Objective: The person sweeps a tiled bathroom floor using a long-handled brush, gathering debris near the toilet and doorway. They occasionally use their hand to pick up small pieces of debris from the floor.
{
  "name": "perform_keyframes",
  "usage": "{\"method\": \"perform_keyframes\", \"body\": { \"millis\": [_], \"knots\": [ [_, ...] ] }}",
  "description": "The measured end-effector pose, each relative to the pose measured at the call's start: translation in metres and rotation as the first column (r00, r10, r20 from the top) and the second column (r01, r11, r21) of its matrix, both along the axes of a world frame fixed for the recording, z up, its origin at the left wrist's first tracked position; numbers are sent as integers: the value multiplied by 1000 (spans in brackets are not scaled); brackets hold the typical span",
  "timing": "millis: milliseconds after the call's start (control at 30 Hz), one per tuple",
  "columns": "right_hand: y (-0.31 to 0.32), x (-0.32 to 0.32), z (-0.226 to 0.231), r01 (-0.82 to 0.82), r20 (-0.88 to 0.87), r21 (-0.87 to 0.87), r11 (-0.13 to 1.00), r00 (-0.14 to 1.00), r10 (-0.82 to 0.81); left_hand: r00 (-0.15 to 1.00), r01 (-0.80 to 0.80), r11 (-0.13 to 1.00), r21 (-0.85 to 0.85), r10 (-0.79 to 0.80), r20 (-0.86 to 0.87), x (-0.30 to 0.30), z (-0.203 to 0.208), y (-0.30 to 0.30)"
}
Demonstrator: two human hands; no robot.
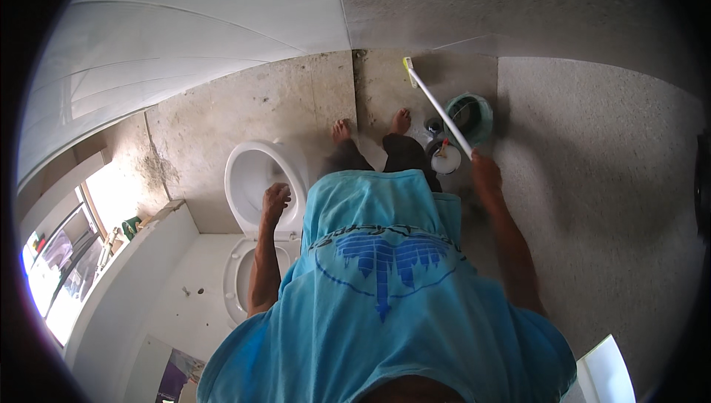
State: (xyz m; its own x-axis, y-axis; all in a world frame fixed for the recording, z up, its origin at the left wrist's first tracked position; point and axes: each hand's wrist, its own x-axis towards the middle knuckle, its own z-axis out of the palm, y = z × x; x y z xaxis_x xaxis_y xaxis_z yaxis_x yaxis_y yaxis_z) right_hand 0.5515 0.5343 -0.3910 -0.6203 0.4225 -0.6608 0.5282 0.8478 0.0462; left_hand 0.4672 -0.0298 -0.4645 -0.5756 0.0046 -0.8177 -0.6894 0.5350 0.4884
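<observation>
My right hand (485,169) is closed around the end of a long white-handled scrub brush (443,111). The brush slants away from me, its yellowish head (410,71) on the floor near the far wall. Loosely bent, the fingers of my left hand (276,199) hang over the rim side of a white toilet bowl (255,173), and I see nothing held in them. The toilet's seat and lid (238,277) are raised on the near side of the bowl.
By my right leg stand a green bucket (485,118) and a white container with a red-orange top (446,160). My bare feet (401,120) are on the stained floor (259,99). A white ledge (126,277) and a window lie to the left; a grey wall rises at right.
</observation>
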Motion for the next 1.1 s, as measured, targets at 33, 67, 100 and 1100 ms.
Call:
{"method": "perform_keyframes", "body": {
  "millis": [33,67,100,1100],
  "knots": [
    [-6,3,-11,4,21,-18,1000,1000,-4,1000,10,1000,19,-9,-27,-5,1,0],
    [-15,3,-12,-25,-25,-83,996,999,23,998,16,999,36,-14,-53,-7,2,0],
    [-26,2,-14,-56,-73,-145,988,996,46,997,22,998,54,-18,-79,-10,3,-1],
    [-171,-91,-54,726,476,-687,36,486,-733,1000,12,999,46,-11,-23,-12,9,-44]
  ]
}}
